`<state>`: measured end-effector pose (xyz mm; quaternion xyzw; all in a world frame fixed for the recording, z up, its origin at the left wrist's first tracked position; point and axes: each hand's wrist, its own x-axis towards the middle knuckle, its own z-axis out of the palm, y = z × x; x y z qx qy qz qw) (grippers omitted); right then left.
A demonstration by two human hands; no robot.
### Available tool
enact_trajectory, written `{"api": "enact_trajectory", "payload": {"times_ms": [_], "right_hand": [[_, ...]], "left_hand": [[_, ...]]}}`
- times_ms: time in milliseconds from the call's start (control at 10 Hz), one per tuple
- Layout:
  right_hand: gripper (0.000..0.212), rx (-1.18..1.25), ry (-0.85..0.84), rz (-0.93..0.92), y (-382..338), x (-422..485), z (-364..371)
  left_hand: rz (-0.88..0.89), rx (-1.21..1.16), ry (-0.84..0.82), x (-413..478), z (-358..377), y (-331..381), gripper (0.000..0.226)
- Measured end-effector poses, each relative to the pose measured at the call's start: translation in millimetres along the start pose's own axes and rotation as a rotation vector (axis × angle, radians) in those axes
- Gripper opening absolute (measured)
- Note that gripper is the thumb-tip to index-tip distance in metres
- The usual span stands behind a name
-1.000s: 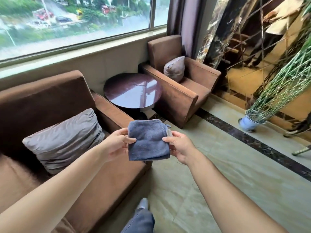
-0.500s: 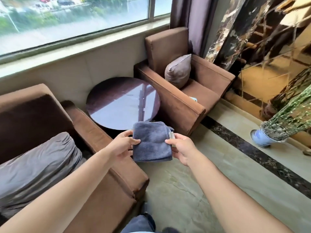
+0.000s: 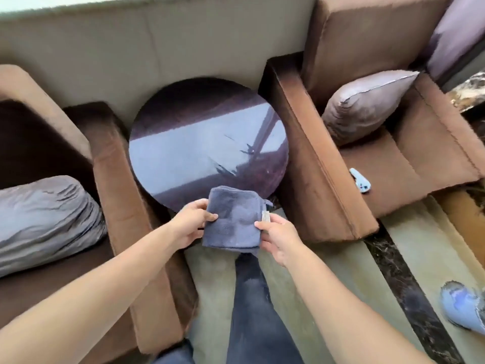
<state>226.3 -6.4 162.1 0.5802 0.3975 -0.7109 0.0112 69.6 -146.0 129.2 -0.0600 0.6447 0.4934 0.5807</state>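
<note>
A folded blue-grey cloth (image 3: 233, 222) hangs in the air between my two hands, just in front of the near edge of a round, glossy dark table (image 3: 204, 143). My left hand (image 3: 191, 222) pinches the cloth's left edge with thumb on top. At the cloth's right edge my right hand (image 3: 275, 237) pinches it beside a small white label. The tabletop shows streaks and a reflection of the window.
A brown armchair (image 3: 112, 164) with a grey cushion (image 3: 44, 216) stands left of the table. Another brown armchair (image 3: 322, 164) with a grey cushion (image 3: 367, 103) stands to the right, a small light-blue object (image 3: 360, 181) on its seat. My leg (image 3: 252, 306) is below; a blue pot (image 3: 462, 306) at right.
The view has tilted down and moved closer to the round table, which now lies straight ahead. Both hands keep the same hold on the cloth, now nearer the table's edge.
</note>
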Motion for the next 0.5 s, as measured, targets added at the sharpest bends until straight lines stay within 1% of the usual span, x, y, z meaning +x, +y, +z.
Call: {"api": "enact_trajectory", "payload": {"times_ms": [100,200,300,400,500], "right_hand": [[0.024,-0.127,-0.061,0.035,-38.0,90.4,4.3],[0.027,-0.255,-0.106,0.012,-68.1,169.1,20.6],[0.03,-0.377,-0.151,-0.012,-84.3,220.5,37.4],[0.025,-0.537,-0.206,-0.036,-93.3,237.9,47.8],[0.032,-0.633,-0.211,-0.082,-99.5,236.8,42.0]], "left_hand": [[-0.018,-0.098,0.159,67.1,8.0,22.3,0.026],[-0.018,-0.165,0.322,123.1,7.4,34.5,0.027],[-0.037,-0.26,0.428,156.8,2.6,35.4,0.029],[-0.088,-0.255,0.453,168.8,0.5,31.3,0.038],[-0.129,-0.294,0.514,164.7,-0.4,36.2,0.058]]}}
